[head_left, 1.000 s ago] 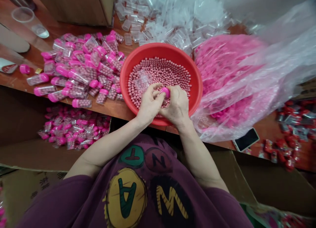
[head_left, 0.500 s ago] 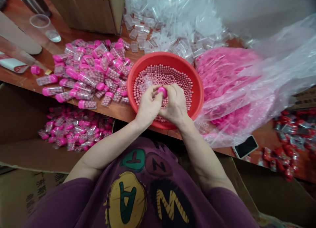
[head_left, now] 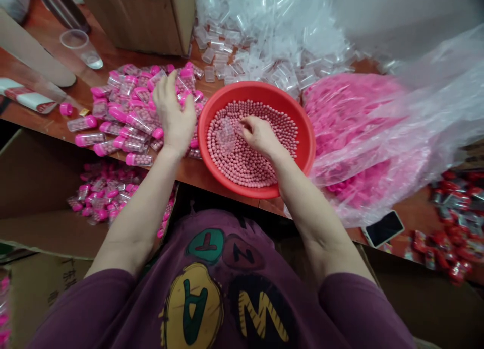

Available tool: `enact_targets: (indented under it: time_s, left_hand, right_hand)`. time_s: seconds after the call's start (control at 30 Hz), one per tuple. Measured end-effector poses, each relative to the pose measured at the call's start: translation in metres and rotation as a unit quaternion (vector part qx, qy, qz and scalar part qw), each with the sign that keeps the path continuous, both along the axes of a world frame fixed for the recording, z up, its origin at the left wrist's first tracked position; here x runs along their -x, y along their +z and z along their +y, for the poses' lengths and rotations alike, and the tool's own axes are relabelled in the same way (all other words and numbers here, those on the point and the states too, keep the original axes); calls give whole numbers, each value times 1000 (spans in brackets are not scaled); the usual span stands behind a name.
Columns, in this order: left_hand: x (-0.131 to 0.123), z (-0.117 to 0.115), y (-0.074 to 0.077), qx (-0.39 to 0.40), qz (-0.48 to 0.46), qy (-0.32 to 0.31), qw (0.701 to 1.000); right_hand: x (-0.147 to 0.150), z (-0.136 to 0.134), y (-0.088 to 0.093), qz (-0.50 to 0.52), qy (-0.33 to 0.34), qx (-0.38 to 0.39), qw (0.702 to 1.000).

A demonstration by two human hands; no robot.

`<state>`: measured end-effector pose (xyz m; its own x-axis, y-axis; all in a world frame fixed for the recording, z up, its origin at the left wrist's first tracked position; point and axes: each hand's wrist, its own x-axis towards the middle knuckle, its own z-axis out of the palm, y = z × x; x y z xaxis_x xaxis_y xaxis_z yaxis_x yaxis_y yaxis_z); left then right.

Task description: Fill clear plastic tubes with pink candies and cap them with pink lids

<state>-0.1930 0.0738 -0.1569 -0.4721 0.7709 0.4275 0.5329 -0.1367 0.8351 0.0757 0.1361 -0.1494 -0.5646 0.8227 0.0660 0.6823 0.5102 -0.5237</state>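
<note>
My left hand [head_left: 174, 112] is over a pile of small clear bottles [head_left: 130, 119] with bright pink caps and pink beads inside. Its fingers are spread, and a capped bottle lies close by its fingertips. My right hand [head_left: 260, 134] is inside a red plastic basin [head_left: 305, 137], thumb and fingers curled together in a pinch. At its fingertips is a clear plastic bottle [head_left: 226, 134] with beads showing through it. Loose pink beads [head_left: 249, 162] cover the basin floor. The exact grip is partly hidden by the fingers.
Empty clear bottles [head_left: 280, 61] are heaped behind the basin. A clear bag of pink caps [head_left: 351, 112] lies to its right, near a phone [head_left: 383, 229] and red-capped items [head_left: 446, 248]. A cardboard box [head_left: 139, 21] and plastic cup [head_left: 81, 46] stand back left. More filled bottles [head_left: 102, 192] lie below.
My hands were together over the basin on a pink-capped bottle. The left has moved left over the pile and opened; the right has come down to the clear bottle among the beads.
</note>
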Motion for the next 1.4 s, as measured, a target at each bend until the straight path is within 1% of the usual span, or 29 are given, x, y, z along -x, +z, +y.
enact_targets:
  time_s: [0.03, 0.07, 0.1, 0.17, 0.2, 0.27, 0.33, 0.37, 0.43, 0.53, 0.63, 0.7, 0.73, 0.8, 0.87, 0.97, 1.03, 1.1, 1.2, 1.27, 1.33, 1.4]
  left_hand:
    - [-14, -5, 6, 0, 30, -13, 999]
    - [-32, -10, 12, 6, 50, -41, 998]
    - [-51, -14, 18, 24, 68, -94, 993]
    - [-88, -17, 28, 78, 109, -189, 973]
    - [-103, -17, 31, 108, 134, -224, 959]
    - [-125, -11, 34, 161, 188, -263, 932]
    - [-135, -3, 33, 195, 239, -281, 909]
    - [-138, 1, 31, 206, 259, -288, 899]
    - [-142, 7, 26, 225, 284, -308, 880]
    - [-155, 10, 17, 256, 291, -358, 850]
    - [-183, 9, 10, 277, 308, -414, 811]
    - [-204, 9, 8, 298, 327, -431, 786]
    - [-213, 10, 7, 305, 327, -435, 781]
    - [-224, 12, 7, 312, 284, -447, 789]
    - [-224, 14, 12, 319, 185, -478, 797]
    - [-211, 12, 26, 333, 6, -512, 792]
    - [-198, 6, 39, 328, -112, -510, 787]
    - [-185, -6, 51, 332, -233, -493, 770]
    - [-172, -29, 64, 343, -395, -448, 725]
    - [-168, -44, 67, 338, -460, -415, 709]
    - [-166, -56, 67, 325, -500, -383, 706]
    - [-167, -62, 64, 314, -531, -352, 704]
  right_hand:
    - [-1, 0, 2, 10, -25, 1, 1000]
    - [-2, 0, 4, 25, -50, 2, 998]
    - [-4, -1, 7, 45, -68, 6, 997]
    - [-10, -4, 12, 94, -83, 28, 992]
    - [-15, -6, 13, 120, -83, 44, 988]
    - [-28, -11, 10, 160, -78, 82, 981]
    - [-46, -17, 5, 181, -91, 105, 974]
    - [-56, -20, 3, 187, -105, 99, 972]
    - [-79, -27, 1, 205, -138, 53, 967]
    - [-107, -42, 5, 233, -173, -11, 957]
    - [-119, -57, 10, 248, -191, -28, 949]
    - [-118, -63, 9, 263, -195, -42, 944]
    - [-117, -65, 8, 272, -195, -50, 941]
    - [-115, -66, 4, 293, -193, -63, 934]
    - [-116, -65, -1, 323, -192, -68, 924]
    - [-121, -63, -6, 380, -192, -61, 903]
    - [-123, -63, -7, 403, -193, -55, 893]
    - [-122, -63, -5, 407, -193, -49, 892]
    - [-118, -65, 2, 391, -179, -33, 902]
    - [-115, -68, 9, 380, -156, -11, 912]
    - [-111, -74, 18, 365, -121, 15, 923]
    - [-105, -81, 28, 341, -79, 30, 936]
